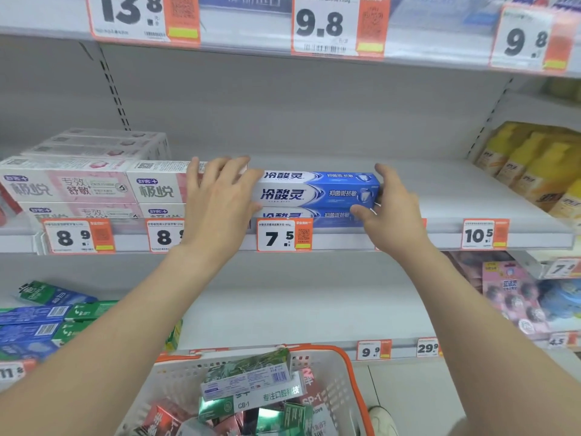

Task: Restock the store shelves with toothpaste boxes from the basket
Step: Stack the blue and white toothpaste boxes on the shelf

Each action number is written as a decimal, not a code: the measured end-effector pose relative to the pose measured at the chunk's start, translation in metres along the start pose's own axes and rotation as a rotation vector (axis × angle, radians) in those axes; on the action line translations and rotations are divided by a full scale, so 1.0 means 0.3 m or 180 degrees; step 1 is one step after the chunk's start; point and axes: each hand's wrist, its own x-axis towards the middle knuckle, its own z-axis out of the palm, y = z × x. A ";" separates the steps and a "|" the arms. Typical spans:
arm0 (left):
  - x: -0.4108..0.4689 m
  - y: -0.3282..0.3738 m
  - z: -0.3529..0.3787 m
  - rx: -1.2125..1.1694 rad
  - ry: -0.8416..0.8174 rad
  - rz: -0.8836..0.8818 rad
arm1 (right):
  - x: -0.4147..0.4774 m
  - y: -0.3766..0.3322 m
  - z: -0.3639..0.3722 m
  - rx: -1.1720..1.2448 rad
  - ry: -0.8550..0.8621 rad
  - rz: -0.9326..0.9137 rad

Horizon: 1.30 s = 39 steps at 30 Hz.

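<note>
A blue-and-white toothpaste box (317, 191) lies lengthwise at the front of the middle shelf (446, 196), on top of another blue box (311, 217). My left hand (217, 199) wraps the upper box's left end, fingers over its top. My right hand (390, 206) clasps its right end, thumb underneath at the front. Below, a white basket with an orange rim (345, 363) holds several toothpaste boxes (251, 382) in green, white and red.
Pink-and-white toothpaste boxes (81, 184) are stacked left of the blue ones. Yellow packs (531, 165) fill the shelf's right end. Price tags (284, 235) line the shelf edge. Green and blue boxes (47, 316) sit on the lower shelf, left. A shoe (382, 416) shows by the basket.
</note>
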 end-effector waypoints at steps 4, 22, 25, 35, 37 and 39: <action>-0.004 0.005 0.005 0.0024 0.0050 -0.0029 | 0.010 0.004 0.009 0.0083 0.0063 0.0163; -0.005 0.001 -0.001 0.0051 0.0074 -0.0062 | -0.013 -0.012 -0.027 -0.0151 0.0066 -0.0107; -0.005 0.002 0.000 0.0036 0.0084 -0.0082 | -0.015 0.000 -0.020 -0.0186 0.0039 -0.0123; -0.001 -0.008 -0.003 -0.0035 0.0005 -0.0113 | -0.017 0.003 -0.016 -0.0111 0.0147 -0.0112; 0.000 -0.010 -0.005 -0.0055 -0.0030 -0.0120 | -0.019 0.003 -0.014 -0.0151 0.0144 -0.0120; 0.001 -0.012 -0.007 -0.0081 -0.0043 -0.0121 | -0.021 0.001 -0.017 -0.0181 0.0147 -0.0142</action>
